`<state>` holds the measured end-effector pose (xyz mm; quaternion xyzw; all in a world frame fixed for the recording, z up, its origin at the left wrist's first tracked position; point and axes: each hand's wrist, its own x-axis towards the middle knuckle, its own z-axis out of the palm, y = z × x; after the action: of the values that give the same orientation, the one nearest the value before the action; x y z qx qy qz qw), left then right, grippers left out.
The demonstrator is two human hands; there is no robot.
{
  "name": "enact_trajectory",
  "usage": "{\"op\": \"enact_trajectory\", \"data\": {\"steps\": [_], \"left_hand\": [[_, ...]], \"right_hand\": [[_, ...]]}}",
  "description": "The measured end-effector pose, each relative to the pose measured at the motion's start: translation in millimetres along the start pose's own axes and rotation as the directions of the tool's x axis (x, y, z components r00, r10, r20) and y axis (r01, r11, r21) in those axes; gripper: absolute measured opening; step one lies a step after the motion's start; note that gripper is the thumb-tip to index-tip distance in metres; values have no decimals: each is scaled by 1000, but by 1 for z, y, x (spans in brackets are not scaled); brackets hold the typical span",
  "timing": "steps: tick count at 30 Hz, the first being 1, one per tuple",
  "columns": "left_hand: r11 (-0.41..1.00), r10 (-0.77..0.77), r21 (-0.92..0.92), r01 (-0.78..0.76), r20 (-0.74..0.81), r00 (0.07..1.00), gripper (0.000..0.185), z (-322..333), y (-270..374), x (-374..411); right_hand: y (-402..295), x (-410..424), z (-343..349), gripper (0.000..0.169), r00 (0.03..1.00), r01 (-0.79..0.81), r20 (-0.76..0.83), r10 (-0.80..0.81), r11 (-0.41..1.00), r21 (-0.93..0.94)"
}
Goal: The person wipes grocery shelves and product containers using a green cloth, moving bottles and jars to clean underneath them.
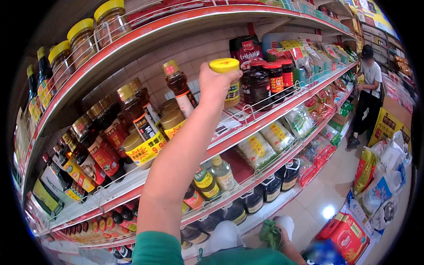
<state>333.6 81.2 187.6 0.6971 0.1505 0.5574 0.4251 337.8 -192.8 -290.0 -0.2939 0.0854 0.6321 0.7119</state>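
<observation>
My left hand [214,82] is wrapped around a jar with a yellow lid [224,66] at the middle shelf. The jar's label bears writing, and its base is close to the shelf surface; whether it touches is hard to tell. Right of it stand several dark sauce jars with red lids [276,78]. Left of it, a dark bottle with a gold cap [180,87] rises above gold-lidded jars [172,119], partly behind my forearm. Low down, near my knees, my right hand [284,237] grips a crumpled green cloth [271,233].
Wire guards [251,112] line the shelf fronts. Dark sauce bottles [104,149] crowd the left. Noodle packs [256,150] and large dark jugs [253,198] sit lower. A person [369,76] stands in the aisle. Plastic bags [381,188] and a red package [347,237] lie on the floor.
</observation>
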Motion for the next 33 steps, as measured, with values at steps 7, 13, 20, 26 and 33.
{"op": "enact_trajectory", "data": {"steps": [7, 13, 20, 26, 33], "left_hand": [[994, -92, 55, 96, -72, 993, 43, 1, -73, 36], [962, -259, 33, 269, -184, 948, 57, -17, -110, 57], [938, -283, 88, 337, -369, 885, 31, -27, -142, 73], [939, -271, 140, 315, -265, 925, 31, -39, -146, 78], [963, -210, 126, 239, -205, 956, 53, -25, -144, 69]], "right_hand": [[0, 20, -29, 39, 1000, -22, 21, 21, 999, 49], [0, 27, -36, 40, 999, -52, -8, 53, 998, 34], [-2, 19, -14, 39, 995, -69, 75, 66, 997, 40], [-8, -1, 2, 40, 998, -62, 20, 64, 996, -59], [-17, -18, 15, 37, 963, -114, -248, 103, 993, -30]]}}
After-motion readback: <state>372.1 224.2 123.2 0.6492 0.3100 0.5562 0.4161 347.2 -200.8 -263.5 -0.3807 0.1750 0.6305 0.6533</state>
